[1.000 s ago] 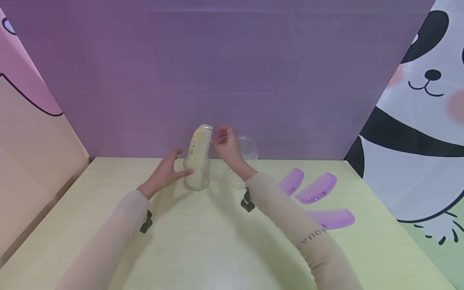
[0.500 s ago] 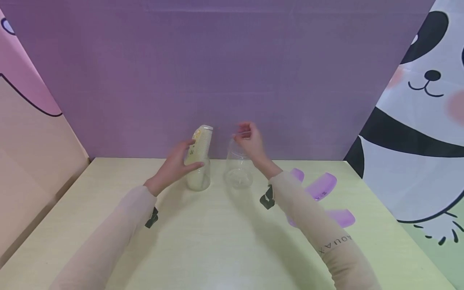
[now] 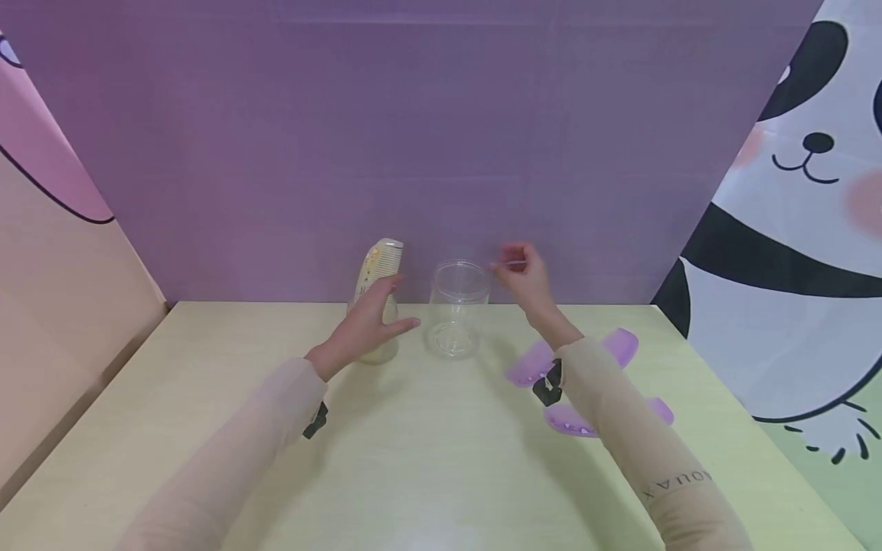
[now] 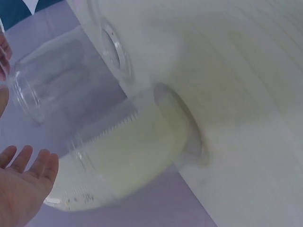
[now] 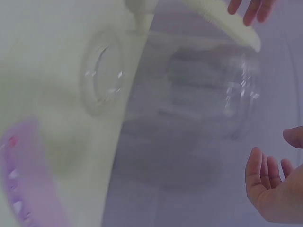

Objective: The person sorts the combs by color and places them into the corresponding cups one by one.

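Observation:
A clear jar [image 3: 391, 346] stands on the table with a pale yellow comb [image 3: 381, 259] leaning in it, teeth to the right. My left hand [image 3: 368, 325] passes in front of this jar, thumb and fingers spread apart, hiding part of it. To its right stands a second clear jar [image 3: 458, 306] with nothing visible inside. Just right of that jar's rim is my right hand [image 3: 527, 279], fingers loosely curved. In the right wrist view, the thumb and fingers of the right hand [image 5: 277, 184] stand apart with no object visible between them.
Several purple combs lie on the table [image 3: 427, 459] at the right, one a purple comb [image 3: 620, 346] partly behind my right sleeve [image 3: 641, 428]. A purple backdrop [image 3: 441, 138] rises at the table's back edge, with a panda-printed panel [image 3: 792, 252] at the right.
My right hand has moved right, from beside the yellow comb to past the second jar. My left hand has moved right, across the front of the jar with the comb.

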The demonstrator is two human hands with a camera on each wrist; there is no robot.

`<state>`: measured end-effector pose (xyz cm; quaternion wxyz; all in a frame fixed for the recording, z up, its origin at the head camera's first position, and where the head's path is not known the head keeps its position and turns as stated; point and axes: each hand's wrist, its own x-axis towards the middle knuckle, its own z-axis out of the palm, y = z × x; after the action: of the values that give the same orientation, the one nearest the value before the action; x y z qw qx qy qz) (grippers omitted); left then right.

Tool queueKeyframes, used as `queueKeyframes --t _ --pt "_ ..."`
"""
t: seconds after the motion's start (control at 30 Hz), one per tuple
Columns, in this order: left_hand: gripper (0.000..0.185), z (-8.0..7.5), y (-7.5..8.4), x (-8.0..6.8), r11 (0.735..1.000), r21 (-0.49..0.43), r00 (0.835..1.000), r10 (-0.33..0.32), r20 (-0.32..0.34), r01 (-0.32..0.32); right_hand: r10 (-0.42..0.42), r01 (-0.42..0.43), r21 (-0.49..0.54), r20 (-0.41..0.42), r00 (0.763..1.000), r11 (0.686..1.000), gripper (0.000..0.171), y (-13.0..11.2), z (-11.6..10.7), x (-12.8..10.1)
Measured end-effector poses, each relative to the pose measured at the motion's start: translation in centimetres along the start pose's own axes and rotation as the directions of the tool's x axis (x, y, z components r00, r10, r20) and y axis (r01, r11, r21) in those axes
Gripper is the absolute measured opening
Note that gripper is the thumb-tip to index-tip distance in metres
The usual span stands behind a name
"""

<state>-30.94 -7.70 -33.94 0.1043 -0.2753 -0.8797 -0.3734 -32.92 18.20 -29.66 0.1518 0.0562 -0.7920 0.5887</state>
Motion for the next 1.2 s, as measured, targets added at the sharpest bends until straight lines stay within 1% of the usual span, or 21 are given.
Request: queueKeyframes --t 0.07,0.17,0.37,0.43,0.5,0.63,0.77,0.87,0.97,1.07,1.2 --pt "0.074 0.6 0.2 0.1 1.0 0.003 1.0 0.012 -0.002 -0.012 0.019 -0.019 -0.009 -0.006 1.0 1.0 0.042 0.8 -0.7 -0.1" --pt "0.073 1.4 0.5 0.2 1.0 -0.007 1.0 0.014 0.001 -0.014 0.054 -0.054 -0.026 -0.014 0.998 0.998 0.042 2.2 -1.7 -0.3" --pt "0.076 2.9 1.0 0.6 1.0 -0.019 1.0 -0.009 -0.018 0.009 0.125 -0.128 -0.068 -0.045 0.991 0.989 0.041 5.1 -3.3 -0.7" --pt "0.077 3.4 1.0 0.7 1.0 -0.019 0.999 -0.018 -0.032 0.018 0.14 -0.146 -0.107 -0.063 0.988 0.983 0.042 6.1 -3.8 -0.9" --pt "0.078 3.9 0.9 0.9 0.999 -0.024 0.998 -0.026 -0.049 0.025 0.149 -0.161 -0.15 -0.083 0.985 0.976 0.043 7.1 -4.4 -1.0" --pt "0.079 4.7 0.8 1.2 0.998 -0.045 0.995 -0.043 -0.086 0.039 0.181 -0.204 -0.235 -0.117 0.977 0.95 0.044 9.0 -5.7 -1.2" --pt "0.082 5.2 0.6 1.6 0.995 -0.065 0.992 -0.075 -0.1 0.069 0.222 -0.254 -0.287 -0.139 0.965 0.924 0.048 10.5 -7.0 -1.3" --pt "0.084 5.6 0.4 1.9 0.994 -0.058 0.989 -0.102 -0.104 0.096 0.235 -0.261 -0.339 -0.118 0.965 0.904 0.05 11.4 -7.9 -1.2" --pt "0.085 5.9 0.3 2.2 0.993 -0.063 0.988 -0.111 -0.109 0.104 0.223 -0.235 -0.411 -0.078 0.972 0.881 0.051 12.0 -8.7 -1.1" --pt "0.087 6.2 0.2 2.6 0.99 -0.085 0.987 -0.121 -0.106 0.112 0.214 -0.206 -0.466 -0.037 0.976 0.861 0.052 12.4 -9.3 -1.0" --pt "0.092 6.4 0.2 2.9 0.984 -0.116 0.985 -0.148 -0.089 0.137 0.229 -0.187 -0.525 0.016 0.973 0.83 0.055 12.9 -9.9 -0.8"
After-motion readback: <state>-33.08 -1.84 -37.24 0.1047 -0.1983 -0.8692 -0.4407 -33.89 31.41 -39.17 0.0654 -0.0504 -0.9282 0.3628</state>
